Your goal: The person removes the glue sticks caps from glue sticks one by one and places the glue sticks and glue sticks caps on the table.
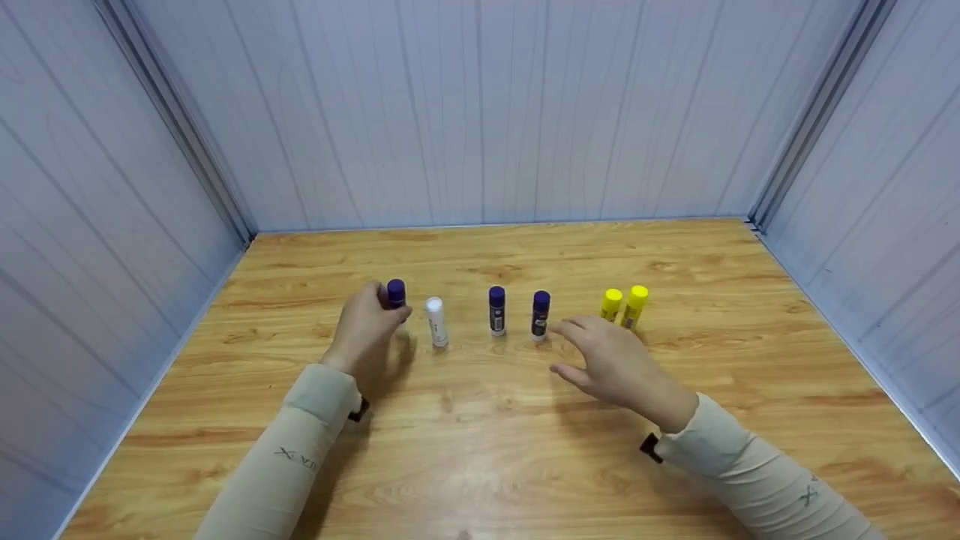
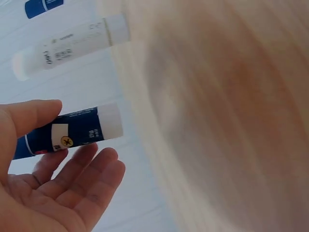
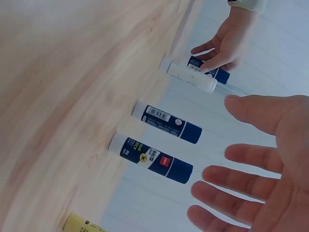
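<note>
My left hand (image 1: 365,322) pinches a dark blue glue stick (image 1: 396,289) between thumb and fingers, at the left end of a loose row. It is upright; whether its white base (image 2: 111,121) touches the table I cannot tell. Just right of it stands a white glue stick (image 1: 436,324). Two more dark blue glue sticks, one near the middle (image 1: 497,311) and one further right (image 1: 540,316), stand upright. My right hand (image 1: 611,360) hovers beside the latter, fingers spread and holding nothing. Behind that hand are two yellow glue sticks, one (image 1: 611,301) partly hidden, the other (image 1: 636,304) leaning slightly.
The wood-grain table (image 1: 465,435) runs back to a pale panelled wall (image 1: 480,112). Side walls close it in at left (image 1: 97,247) and right (image 1: 870,225). Both forearms reach in from the front edge.
</note>
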`<state>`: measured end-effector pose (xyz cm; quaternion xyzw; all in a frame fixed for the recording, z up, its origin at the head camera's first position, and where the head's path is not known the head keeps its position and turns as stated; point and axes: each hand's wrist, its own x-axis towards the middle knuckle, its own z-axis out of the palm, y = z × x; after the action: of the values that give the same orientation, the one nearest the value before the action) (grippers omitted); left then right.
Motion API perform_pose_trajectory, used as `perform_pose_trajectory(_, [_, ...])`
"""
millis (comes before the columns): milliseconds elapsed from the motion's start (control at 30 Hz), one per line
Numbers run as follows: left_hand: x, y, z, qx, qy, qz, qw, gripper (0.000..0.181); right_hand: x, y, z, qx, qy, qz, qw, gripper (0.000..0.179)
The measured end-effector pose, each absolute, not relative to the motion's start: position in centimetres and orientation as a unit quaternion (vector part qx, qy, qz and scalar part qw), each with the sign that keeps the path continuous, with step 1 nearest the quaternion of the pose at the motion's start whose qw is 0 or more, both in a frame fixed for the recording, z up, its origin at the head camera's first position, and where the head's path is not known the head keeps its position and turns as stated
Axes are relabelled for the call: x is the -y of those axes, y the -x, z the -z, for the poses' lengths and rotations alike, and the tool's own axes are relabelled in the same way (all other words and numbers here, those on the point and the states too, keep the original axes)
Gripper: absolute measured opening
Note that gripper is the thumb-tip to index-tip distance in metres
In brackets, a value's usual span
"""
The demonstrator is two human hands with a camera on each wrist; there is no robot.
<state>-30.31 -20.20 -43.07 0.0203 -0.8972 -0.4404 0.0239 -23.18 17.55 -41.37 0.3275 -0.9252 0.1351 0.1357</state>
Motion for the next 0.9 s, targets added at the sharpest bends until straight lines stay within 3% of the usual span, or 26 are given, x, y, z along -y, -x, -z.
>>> perform_pose_trajectory(367, [17.7,28.7,40.2,0.915,0.052,0.377,0.131,0.015,-17.9,23.9,40.4,0.894,-0.316,-0.246,0.199,0.06])
perform_pose_trajectory(900, [11.9,25.8,38.6,0.908,0.239,0.214,0.271,0.014,-17.8,24.5,39.7,0.829,-0.309,-0.434,0.169,0.054])
